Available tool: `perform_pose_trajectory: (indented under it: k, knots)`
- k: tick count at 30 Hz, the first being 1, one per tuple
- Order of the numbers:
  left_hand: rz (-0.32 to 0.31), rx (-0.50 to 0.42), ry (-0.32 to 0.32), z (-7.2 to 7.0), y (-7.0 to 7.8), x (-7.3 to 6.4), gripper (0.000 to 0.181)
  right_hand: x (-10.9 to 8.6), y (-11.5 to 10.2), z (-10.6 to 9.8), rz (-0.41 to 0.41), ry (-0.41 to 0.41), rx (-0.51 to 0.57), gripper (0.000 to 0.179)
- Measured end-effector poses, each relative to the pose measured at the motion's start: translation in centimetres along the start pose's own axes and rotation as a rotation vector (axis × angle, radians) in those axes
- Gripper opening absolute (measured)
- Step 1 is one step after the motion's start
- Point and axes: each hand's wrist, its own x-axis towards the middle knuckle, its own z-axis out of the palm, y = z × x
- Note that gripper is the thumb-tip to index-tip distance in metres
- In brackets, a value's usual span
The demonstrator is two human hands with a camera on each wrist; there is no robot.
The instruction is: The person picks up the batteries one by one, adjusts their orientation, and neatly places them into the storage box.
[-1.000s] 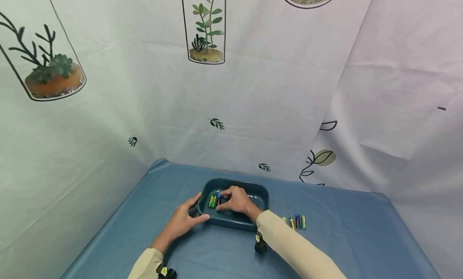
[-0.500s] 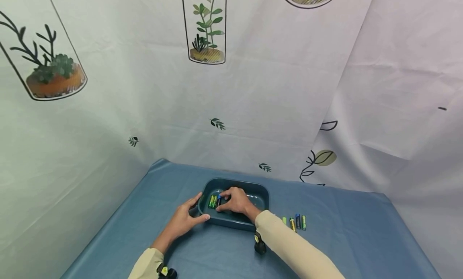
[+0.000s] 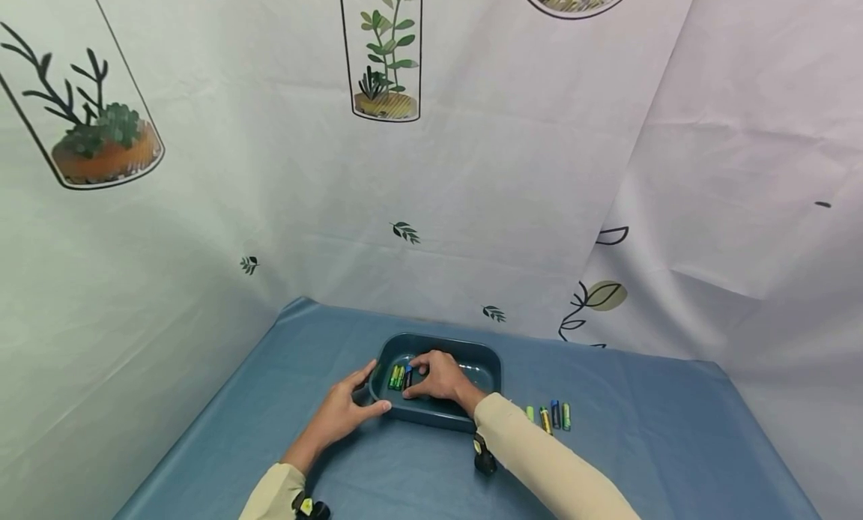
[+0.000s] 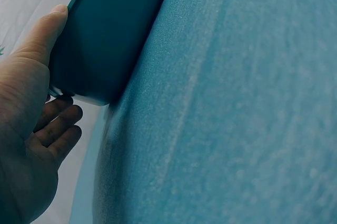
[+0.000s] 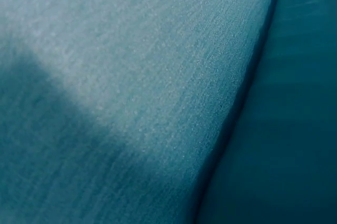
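A dark teal tray (image 3: 438, 417) rests on the blue cloth in the head view. My left hand (image 3: 335, 417) holds its left end, the thumb at the front and the fingers at the far side. In the left wrist view the thumb lies along the rim of the tray (image 4: 110, 34), and other fingers curl near its corner. Inside the tray, my right hand (image 3: 441, 378) pinches a dark battery with a blue end (image 3: 407, 378) between thumb and fingers. Green-and-yellow batteries (image 3: 396, 377) lie just left of it. The right wrist view has only the outer wall of the tray (image 5: 279, 129), not the right hand.
Right of the tray, several batteries (image 3: 556, 414) lie on the cloth (image 3: 647, 445) in a loose row, partly hidden by the right sleeve (image 3: 533, 445). A printed white fabric backdrop (image 3: 472, 205) stands behind and along the sides.
Both hands stay almost still, the right one keeping its pinch on the blue-ended battery. The right forearm shifts very slightly left.
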Motion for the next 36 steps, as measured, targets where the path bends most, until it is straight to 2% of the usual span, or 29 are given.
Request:
perform_pose_trajectory:
  k: [8,19,31,36]
  knots:
    - [0.005,0.014,-0.004,0.0,0.0,0.0,0.088,0.1,0.2,0.1,0.023,-0.014,0.002,0.058]
    - [0.01,0.017,0.002,0.0,0.1,0.0,0.087,-0.1,0.0,-0.2,0.001,-0.012,0.008,0.057]
    - [0.024,0.035,-0.007,-0.2,0.1,0.0,0.089,-1.1,-1.8,-2.2,-0.072,0.032,0.141,0.053]
    - [0.007,0.031,-0.005,-0.1,0.1,0.1,0.088,-2.4,-3.1,-3.9,-0.091,0.066,0.188,0.052]
